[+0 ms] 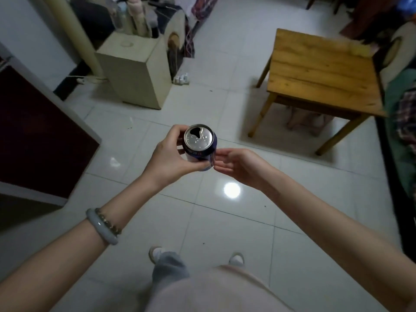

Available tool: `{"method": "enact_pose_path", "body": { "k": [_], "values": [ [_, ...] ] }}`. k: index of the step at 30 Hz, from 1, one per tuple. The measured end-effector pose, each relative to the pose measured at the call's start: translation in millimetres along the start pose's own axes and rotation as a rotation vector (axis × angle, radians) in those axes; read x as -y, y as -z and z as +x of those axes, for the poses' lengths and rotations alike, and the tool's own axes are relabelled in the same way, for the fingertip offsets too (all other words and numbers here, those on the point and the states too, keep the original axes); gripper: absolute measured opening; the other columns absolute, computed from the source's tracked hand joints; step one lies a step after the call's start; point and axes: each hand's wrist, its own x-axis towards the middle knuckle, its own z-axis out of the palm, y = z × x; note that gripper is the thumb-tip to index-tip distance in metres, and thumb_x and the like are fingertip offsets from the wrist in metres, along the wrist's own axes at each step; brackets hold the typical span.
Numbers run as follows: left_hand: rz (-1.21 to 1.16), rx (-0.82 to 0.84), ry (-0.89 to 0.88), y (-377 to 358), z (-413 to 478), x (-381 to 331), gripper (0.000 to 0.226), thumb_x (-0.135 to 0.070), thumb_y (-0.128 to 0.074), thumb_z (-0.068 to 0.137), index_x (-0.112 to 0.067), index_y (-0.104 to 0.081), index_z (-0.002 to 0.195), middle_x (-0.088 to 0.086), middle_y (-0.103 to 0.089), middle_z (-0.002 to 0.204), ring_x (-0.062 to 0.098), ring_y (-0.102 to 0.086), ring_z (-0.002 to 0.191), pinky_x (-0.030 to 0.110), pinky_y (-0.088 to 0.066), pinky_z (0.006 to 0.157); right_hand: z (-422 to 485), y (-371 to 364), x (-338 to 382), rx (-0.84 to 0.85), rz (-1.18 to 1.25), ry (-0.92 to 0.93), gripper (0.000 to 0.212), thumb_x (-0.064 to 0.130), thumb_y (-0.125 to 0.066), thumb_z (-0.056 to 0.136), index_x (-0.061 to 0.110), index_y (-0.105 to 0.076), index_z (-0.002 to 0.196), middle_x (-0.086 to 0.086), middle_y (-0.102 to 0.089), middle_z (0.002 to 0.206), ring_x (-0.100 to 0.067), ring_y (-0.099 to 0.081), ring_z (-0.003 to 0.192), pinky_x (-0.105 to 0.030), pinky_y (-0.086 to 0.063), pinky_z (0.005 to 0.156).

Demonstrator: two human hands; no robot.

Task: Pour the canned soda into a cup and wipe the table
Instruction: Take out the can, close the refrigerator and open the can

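A: Can (199, 140)?
B: Upright, open, over the floor (225, 221). Left hand (167, 154) fingers wrap it; right hand (238, 164) loose, just beside.
A: Worktop (319, 70)?
B: Ahead-right, well apart, on the right hand's side.

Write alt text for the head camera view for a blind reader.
The left hand grips an opened soda can over a tiled floor; the right hand is open beside it. A wooden table stands ahead on the right.

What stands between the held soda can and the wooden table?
Nothing visible does. The left hand holds the can over tiled floor, and only that floor lies between it and the wooden table ahead on the right. No cup shows.
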Motion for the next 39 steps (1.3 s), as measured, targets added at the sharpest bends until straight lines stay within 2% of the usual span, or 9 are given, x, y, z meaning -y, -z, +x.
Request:
{"method": "enact_pose_path", "body": {
  "k": [8,11,14,17,19,21,28,34,39],
  "values": [
    [-0.023,0.159,-0.116,-141.6,19.7,-63.8,0.066,-0.023,-0.09,0.053,-0.024,-0.049,0.105,-0.018,-0.061,0.1,-0.004,-0.058,0.095,0.008,-0.045,0.077,-80.0,136.0,5.1,-0.199,0.088,0.062,0.052,-0.011,-0.031,0.076,-0.009,-0.051,0.123,-0.027,-0.056,0.121,-0.032,-0.057,0.107,-0.027,-0.047,0.094],
    [-0.019,0.209,-0.163,-185.2,26.8,-82.4,0.066,-0.023,-0.09,0.054,-0.025,-0.048,0.105,-0.017,-0.061,0.1,-0.001,-0.059,0.096,0.012,-0.047,0.078,-103.6,176.1,6.2,-0.222,0.121,0.081,0.058,-0.005,-0.04,0.062,-0.008,-0.055,0.118,-0.021,-0.058,0.093,-0.031,-0.043,0.081,-0.025,-0.051,0.088],
    [-0.02,0.258,-0.202,-221.8,36.2,-98.7,0.066,-0.023,-0.09,0.055,-0.023,-0.048,0.107,-0.014,-0.061,0.102,0.003,-0.059,0.097,0.014,-0.048,0.079,-121.9,213.6,7.7,-0.239,0.164,0.089,0.056,-0.009,-0.034,0.071,-0.012,-0.048,0.125,-0.008,-0.059,0.056,-0.023,-0.05,0.067,-0.034,-0.041,0.103],
    [-0.008,0.32,-0.237,-250.9,47.4,-114.1,0.067,-0.024,-0.089,0.056,-0.021,-0.048,0.109,-0.015,-0.06,0.102,0.002,-0.059,0.098,0.017,-0.049,0.08,-135.4,241.9,11.5,-0.302,0.202,0.119,0.056,-0.009,-0.034,0.072,-0.01,-0.048,0.126,-0.023,-0.057,0.087,-0.029,-0.063,0.097,-0.032,-0.046,0.101],
    [-0.007,0.354,-0.257,-267.3,57.4,-122.0,0.065,-0.024,-0.089,0.056,-0.021,-0.048,0.107,-0.017,-0.06,0.101,0.002,-0.058,0.097,0.019,-0.049,0.08,-138.1,258.6,15.9,-0.321,0.208,0.124,0.054,-0.01,-0.033,0.073,-0.008,-0.05,0.125,-0.043,-0.044,0.116,-0.041,-0.044,0.127,-0.029,-0.048,0.095],
    [-0.006,0.386,-0.275,-282.4,69.4,-128.3,0.064,-0.026,-0.088,0.056,-0.022,-0.048,0.106,-0.017,-0.059,0.101,0.002,-0.058,0.097,0.019,-0.05,0.079,-139.1,272.3,22.3,-0.33,0.226,0.142,0.052,-0.011,-0.031,0.075,-0.008,-0.051,0.123,-0.046,-0.03,0.133,-0.042,-0.034,0.132,-0.029,-0.047,0.095],
    [0.013,0.464,-0.318,-332.9,129.4,-148.4,0.069,-0.033,-0.088,0.055,-0.024,-0.047,0.11,-0.02,-0.058,0.104,-0.002,-0.057,0.1,0.019,-0.051,0.081,-125.4,334.3,56.8,-0.387,0.33,0.176,0.05,-0.014,-0.032,0.079,-0.009,-0.05,0.125,-0.028,-0.056,0.125,-0.03,-0.057,0.117,-0.032,-0.046,0.1],
    [0.024,0.501,-0.329,-370.9,202.1,-170.6,0.072,-0.035,-0.087,0.056,-0.021,-0.048,0.114,-0.012,-0.06,0.109,0.004,-0.058,0.104,0.028,-0.053,0.085,-101.8,387.3,110.2,-0.405,0.355,0.196,0.049,-0.014,-0.035,0.079,-0.009,-0.049,0.126,-0.03,-0.059,0.12,-0.03,-0.059,0.114,-0.03,-0.052,0.09],
    [0.028,0.512,-0.353,-397.1,270.5,-191.0,0.072,-0.039,-0.088,0.055,-0.023,-0.048,0.113,-0.014,-0.061,0.109,0.004,-0.058,0.104,0.022,-0.051,0.085,-76.2,428.7,162.2,-0.424,0.409,0.221,0.047,-0.015,-0.037,0.079,-0.009,-0.05,0.124,-0.027,-0.063,0.113,-0.029,-0.061,0.111,-0.029,-0.054,0.086]
  ]
}}
